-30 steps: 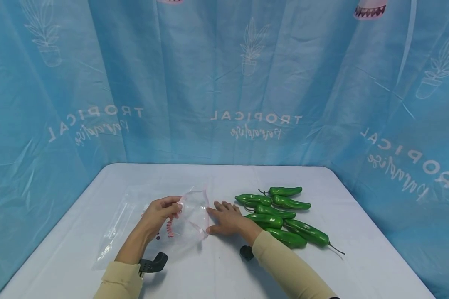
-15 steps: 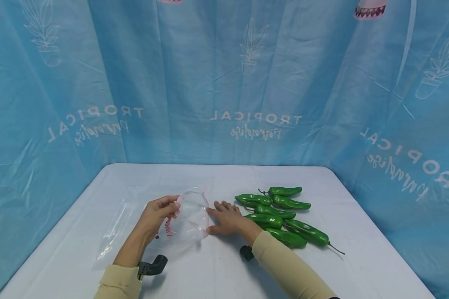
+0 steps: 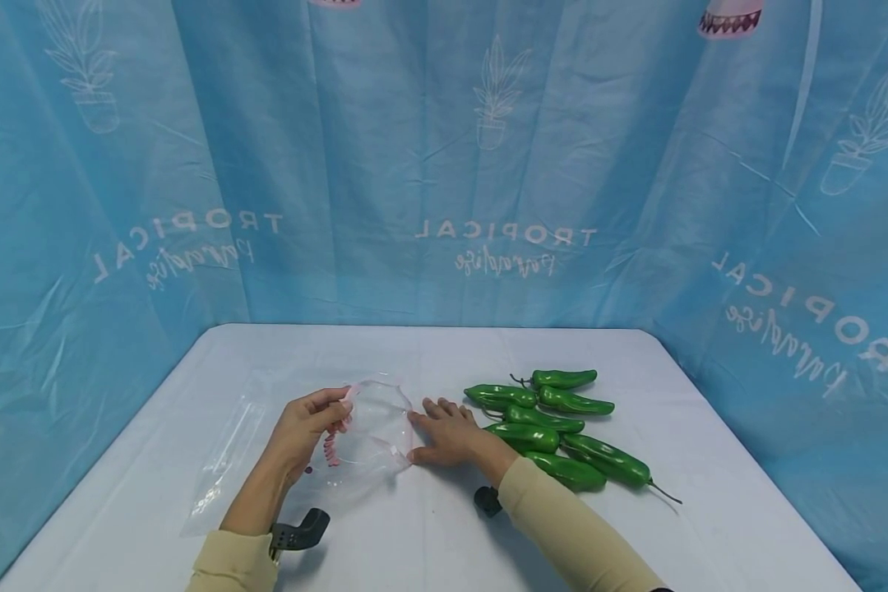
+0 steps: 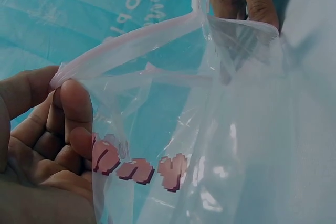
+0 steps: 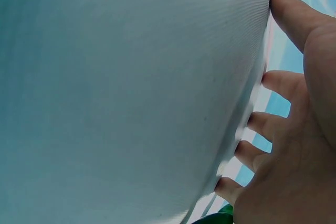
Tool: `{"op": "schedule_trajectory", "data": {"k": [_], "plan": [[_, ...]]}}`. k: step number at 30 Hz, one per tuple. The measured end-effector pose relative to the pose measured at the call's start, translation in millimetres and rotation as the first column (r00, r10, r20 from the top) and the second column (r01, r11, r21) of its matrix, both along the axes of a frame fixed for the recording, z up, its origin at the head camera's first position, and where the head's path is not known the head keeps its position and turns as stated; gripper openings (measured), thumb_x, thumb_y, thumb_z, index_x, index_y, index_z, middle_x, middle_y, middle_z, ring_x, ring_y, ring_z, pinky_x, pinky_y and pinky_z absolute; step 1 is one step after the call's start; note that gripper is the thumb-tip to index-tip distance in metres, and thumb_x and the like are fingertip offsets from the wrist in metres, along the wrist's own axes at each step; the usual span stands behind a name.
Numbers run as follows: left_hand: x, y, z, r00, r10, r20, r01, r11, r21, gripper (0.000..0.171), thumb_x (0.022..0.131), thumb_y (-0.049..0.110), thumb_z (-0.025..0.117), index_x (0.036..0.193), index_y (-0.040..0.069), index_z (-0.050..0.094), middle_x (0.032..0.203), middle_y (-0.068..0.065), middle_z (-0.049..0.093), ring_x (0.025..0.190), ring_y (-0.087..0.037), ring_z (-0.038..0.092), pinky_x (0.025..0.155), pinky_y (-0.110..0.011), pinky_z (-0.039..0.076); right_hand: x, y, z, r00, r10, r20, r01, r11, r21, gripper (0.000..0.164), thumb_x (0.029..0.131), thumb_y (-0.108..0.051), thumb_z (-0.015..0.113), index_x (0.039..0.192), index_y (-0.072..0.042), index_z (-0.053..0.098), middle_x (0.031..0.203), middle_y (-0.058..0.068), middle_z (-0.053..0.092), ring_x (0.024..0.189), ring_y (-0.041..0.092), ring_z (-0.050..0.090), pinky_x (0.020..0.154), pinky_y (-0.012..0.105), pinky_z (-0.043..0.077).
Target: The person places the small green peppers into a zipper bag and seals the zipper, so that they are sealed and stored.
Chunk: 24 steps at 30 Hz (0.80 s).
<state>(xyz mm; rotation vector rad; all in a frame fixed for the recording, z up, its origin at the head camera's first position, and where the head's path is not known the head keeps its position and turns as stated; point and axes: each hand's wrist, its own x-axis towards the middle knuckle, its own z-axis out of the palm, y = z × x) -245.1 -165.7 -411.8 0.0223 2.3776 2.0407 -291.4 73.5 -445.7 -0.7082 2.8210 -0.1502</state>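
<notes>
The left hand (image 3: 299,432) pinches the pink rim (image 4: 131,41) of a clear plastic bag (image 3: 373,432) on the tabletop (image 3: 429,543); the right hand (image 3: 447,433), fingers (image 5: 268,125) spread, touches its mouth's edge. Likely light, limp, slippery; the rim seems the surest hold. Behind hangs a blue curtain (image 3: 444,181).

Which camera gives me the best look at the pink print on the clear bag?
The left wrist view: there the pink print on the clear bag looks large, beside the left hand. The head view shows it too, but tiny, near that hand; the right wrist view shows none of it.
</notes>
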Motion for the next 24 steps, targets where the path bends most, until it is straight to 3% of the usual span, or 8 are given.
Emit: {"op": "schedule_trajectory", "data": {"k": [10, 24], "plan": [[3.9, -0.5, 1.9, 1.000, 0.004, -0.027, -0.003, 0.999, 0.048, 0.042, 0.090, 0.022, 0.063, 0.125, -0.002, 0.056, 0.077, 0.010, 0.061, 0.070, -0.007, 0.055, 0.068, -0.024, 0.048, 1.2, 0.6, 1.0, 1.000, 0.000, 0.012, 0.000, 1.000, -0.004, 0.070, 0.089, -0.059, 0.051, 0.149, -0.030, 0.027, 0.159, 0.003, 0.018, 0.147, 0.029, 0.014, 0.116, 0.054, 0.016], [3.6, 3.0, 0.8, 0.999, 0.019, -0.028, -0.018, 0.999, 0.031, 0.043, 0.089, 0.025, 0.065, 0.124, 0.001, 0.057, 0.077, 0.009, 0.061, 0.071, -0.008, 0.056, 0.068, -0.025, 0.049, 1.3, 0.6, 1.4, 1.000, -0.013, 0.014, 0.013, 1.000, -0.027, 0.071, 0.088, -0.060, 0.052, 0.148, -0.032, 0.028, 0.158, 0.003, 0.020, 0.147, 0.030, 0.015, 0.116, 0.054, 0.016]]}}
